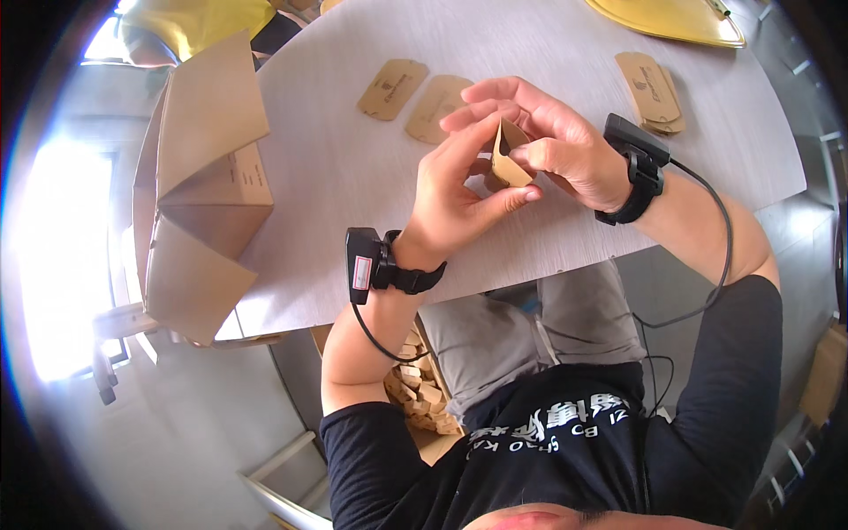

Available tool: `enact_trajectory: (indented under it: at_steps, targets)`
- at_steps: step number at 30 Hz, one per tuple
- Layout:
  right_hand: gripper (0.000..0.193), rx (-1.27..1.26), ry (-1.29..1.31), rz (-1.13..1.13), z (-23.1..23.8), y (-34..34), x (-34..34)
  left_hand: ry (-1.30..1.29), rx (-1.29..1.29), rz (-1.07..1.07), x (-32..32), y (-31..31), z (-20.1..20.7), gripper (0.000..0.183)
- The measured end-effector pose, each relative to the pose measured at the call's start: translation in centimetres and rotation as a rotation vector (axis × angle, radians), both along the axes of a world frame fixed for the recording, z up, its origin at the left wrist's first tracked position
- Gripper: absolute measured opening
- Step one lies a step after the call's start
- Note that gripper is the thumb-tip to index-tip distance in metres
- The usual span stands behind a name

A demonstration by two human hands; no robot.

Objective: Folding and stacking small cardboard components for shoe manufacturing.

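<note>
Left hand (446, 181) pinches a small cardboard box (511, 171) at its open end; the right hand (565, 146) has its thumb at the opening and other fingers extended, whether gripping I cannot tell. Dark print marks the flat cards (391, 89) beyond them, white lettering the black shirt (548, 433). Beneath lies a pale, curved-edge table (336, 185) above grey floor (194, 433). Between both hands sits the small box.

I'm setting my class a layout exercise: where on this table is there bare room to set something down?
Bare: left, between the open carton and two flat cards; far middle, between those cards and the card stack; right, from stack to table edge. Crowded: the centre, round the held cardboard box.
</note>
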State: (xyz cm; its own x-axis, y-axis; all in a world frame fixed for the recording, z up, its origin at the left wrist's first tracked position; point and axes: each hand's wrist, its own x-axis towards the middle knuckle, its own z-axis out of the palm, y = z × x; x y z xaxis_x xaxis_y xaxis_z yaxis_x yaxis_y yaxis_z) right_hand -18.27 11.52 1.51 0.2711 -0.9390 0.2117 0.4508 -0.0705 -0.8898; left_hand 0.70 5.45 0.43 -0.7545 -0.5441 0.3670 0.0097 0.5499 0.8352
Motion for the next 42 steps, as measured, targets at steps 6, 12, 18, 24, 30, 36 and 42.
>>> enact_trajectory:
  at_steps: [6, 12, 18, 24, 30, 36, 42]
  targets:
    - [0.028, -0.831, 0.602, -0.377, 0.6, -1.2, -2.6, 0.2, 0.372, -0.128, 0.4, 0.2, 0.4, 0.083]
    - [0.016, -1.089, 0.743, -0.492, 2.9, -1.2, -3.3, 0.196, 0.427, -0.188, 0.3, 0.3, 0.5, 0.086]
    - [0.017, -1.125, 0.79, -0.391, 2.5, -1.4, -3.5, 0.178, 0.382, -0.197, 0.4, 0.3, 0.2, 0.082]
    - [0.024, -1.122, 0.795, -0.31, 2.7, -1.7, -3.5, 0.143, 0.328, -0.202, 0.1, 0.4, 0.5, 0.073]
    - [0.027, -1.151, 0.841, -0.277, 2.6, -2.0, -3.7, 0.131, 0.293, -0.178, 0.2, 0.2, 0.2, 0.065]
    - [0.03, -1.242, 0.895, -0.285, 2.8, -2.2, -3.9, 0.064, 0.26, -0.184, 0.6, -0.2, 0.0, 0.06]
    - [0.02, -1.24, 0.857, -0.205, 3.0, -2.1, -4.0, 0.099, 0.357, -0.241, 0.3, -0.1, 0.0, 0.048]
